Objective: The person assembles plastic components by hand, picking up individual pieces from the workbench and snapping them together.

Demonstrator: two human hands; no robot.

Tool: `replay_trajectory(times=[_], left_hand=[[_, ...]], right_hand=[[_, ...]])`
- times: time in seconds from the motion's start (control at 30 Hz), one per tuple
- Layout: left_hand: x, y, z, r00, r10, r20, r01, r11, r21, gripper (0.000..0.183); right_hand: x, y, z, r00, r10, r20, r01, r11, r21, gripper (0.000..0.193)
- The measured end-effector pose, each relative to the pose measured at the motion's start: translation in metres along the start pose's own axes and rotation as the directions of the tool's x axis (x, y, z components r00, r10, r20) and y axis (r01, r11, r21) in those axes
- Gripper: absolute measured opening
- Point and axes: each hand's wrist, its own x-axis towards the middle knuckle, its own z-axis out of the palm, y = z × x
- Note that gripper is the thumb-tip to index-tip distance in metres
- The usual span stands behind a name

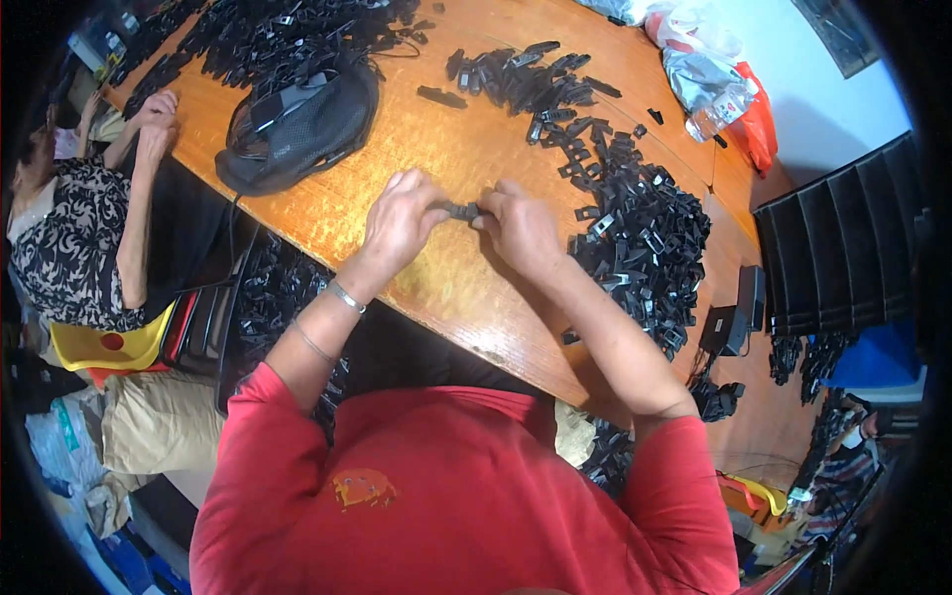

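Observation:
Between my two hands, just above the wooden table [436, 283], is a small black plastic part [462, 211] that looks like a buckle or clip. My left hand [400, 220] pinches its left end, with a metal bracelet on that wrist. At the other end, my right hand [518, 226] grips it with closed fingers, which hide part of it. A large pile of small black parts [645, 238] lies right of my right forearm. Beyond my hands, longer black parts [521, 79] are heaped, with a single one [441, 96] lying apart.
A black mesh bag [307, 129] sits beyond my left hand, before another dark heap [268, 40]. At left, a co-worker [84, 228] sits with hands at the table edge. A plastic bottle [719, 111], a red bag [762, 124] and black boxes [727, 330] stand to the right.

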Motion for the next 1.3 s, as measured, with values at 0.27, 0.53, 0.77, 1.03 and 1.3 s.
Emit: replay_trajectory(times=[0.27, 0.53, 0.77, 1.03, 1.3], left_hand=[[-0.023, 0.004, -0.021, 0.999, -0.029, 0.019, 0.028, 0.996, 0.086, 0.017], [-0.161, -0.018, -0.181, 0.919, -0.382, 0.096, 0.357, 0.911, 0.208, 0.031], [-0.097, -0.011, -0.146, 0.927, -0.37, 0.068, 0.369, 0.929, 0.032, 0.024], [0.097, -0.031, -0.027, 0.987, 0.131, -0.095, -0.111, 0.975, 0.191, 0.024], [0.174, -0.033, 0.02, 0.897, -0.406, 0.175, 0.328, 0.877, 0.352, 0.043]], right_hand=[[0.012, -0.011, 0.017, 0.977, -0.204, 0.061, 0.203, 0.979, 0.026, 0.019], [-0.01, 0.073, -0.069, 0.972, -0.036, 0.231, 0.14, 0.879, -0.455, 0.012], [-0.018, 0.099, -0.088, 0.98, -0.013, 0.2, 0.116, 0.851, -0.513, 0.015], [-0.015, 0.078, -0.091, 0.982, -0.112, 0.151, 0.171, 0.865, -0.471, 0.021], [-0.016, 0.049, -0.06, 0.975, -0.118, 0.186, 0.151, 0.974, -0.171, 0.012]])
